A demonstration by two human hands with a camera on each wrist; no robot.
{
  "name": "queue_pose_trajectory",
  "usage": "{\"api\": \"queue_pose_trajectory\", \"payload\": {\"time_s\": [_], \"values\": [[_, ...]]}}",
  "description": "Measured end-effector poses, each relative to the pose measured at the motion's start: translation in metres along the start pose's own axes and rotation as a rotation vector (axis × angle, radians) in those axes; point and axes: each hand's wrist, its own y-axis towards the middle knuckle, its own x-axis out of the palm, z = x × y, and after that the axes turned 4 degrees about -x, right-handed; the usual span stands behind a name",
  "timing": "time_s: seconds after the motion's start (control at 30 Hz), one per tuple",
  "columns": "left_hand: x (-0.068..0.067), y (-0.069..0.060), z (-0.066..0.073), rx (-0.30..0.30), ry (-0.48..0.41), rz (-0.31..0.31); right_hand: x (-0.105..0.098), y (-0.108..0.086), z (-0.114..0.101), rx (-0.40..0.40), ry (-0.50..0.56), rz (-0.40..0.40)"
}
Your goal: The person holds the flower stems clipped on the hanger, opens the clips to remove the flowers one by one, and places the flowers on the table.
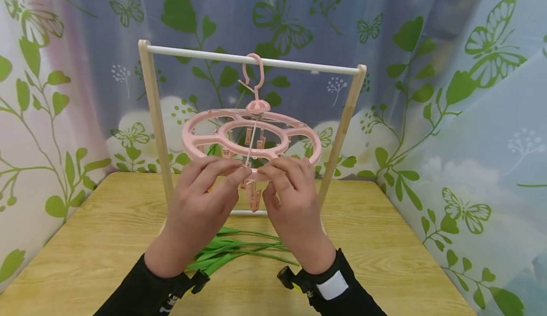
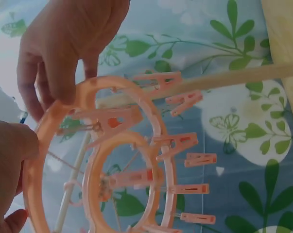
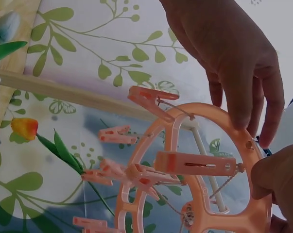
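A pink clip hanger [image 1: 314,138] hangs by its hook from the white rod, with several pink clips [image 2: 191,189] around its rings. My left hand [image 1: 205,202] grips the near rim, left of the middle; in the left wrist view its thumb [image 2: 22,141] lies against the rim. Just beside it, my right hand [image 1: 295,202] pinches the same rim with its thumb and fingers. One clip [image 1: 254,198] dangles between the two hands. An orange-yellow tulip [image 3: 25,128] hangs head down by the hanger, its stem passing behind a clip; whether that clip grips it I cannot tell.
The white rod [image 1: 188,52] spans a wooden stand [image 1: 155,116] on the wood table [image 1: 372,240]. Green stems and leaves [image 1: 222,249] lie on the table below my hands. A pale blue flower [image 3: 6,25] shows in the right wrist view. Patterned curtains [image 1: 299,12] surround the table.
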Motion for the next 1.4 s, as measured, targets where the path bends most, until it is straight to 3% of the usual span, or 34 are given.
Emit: {"api": "queue_pose_trajectory", "payload": {"time_s": [0.23, 0.3, 0.5, 0.8, 1.07, 1.2, 1.4], "values": [[-0.004, -0.005, -0.018, -0.183, -0.002, -0.087, -0.005, -0.002, 0.011, 0.066, -0.002, -0.041], [-0.006, -0.006, -0.023, -0.205, 0.020, -0.093, -0.006, -0.002, 0.013, 0.083, -0.003, -0.042], [-0.008, -0.004, -0.022, -0.157, 0.078, -0.074, -0.008, 0.000, 0.011, 0.108, 0.019, -0.045], [0.001, -0.002, -0.003, -0.064, 0.075, -0.017, -0.004, 0.002, -0.001, 0.024, 0.007, -0.038], [0.003, -0.008, -0.003, -0.089, 0.047, -0.061, 0.000, 0.000, -0.002, 0.042, -0.057, -0.115], [0.003, -0.007, -0.005, -0.084, 0.031, -0.055, 0.003, -0.002, 0.001, 0.040, -0.083, -0.099], [-0.001, -0.007, -0.015, -0.134, 0.030, -0.062, -0.002, -0.002, 0.003, 0.086, -0.069, -0.078]]}}
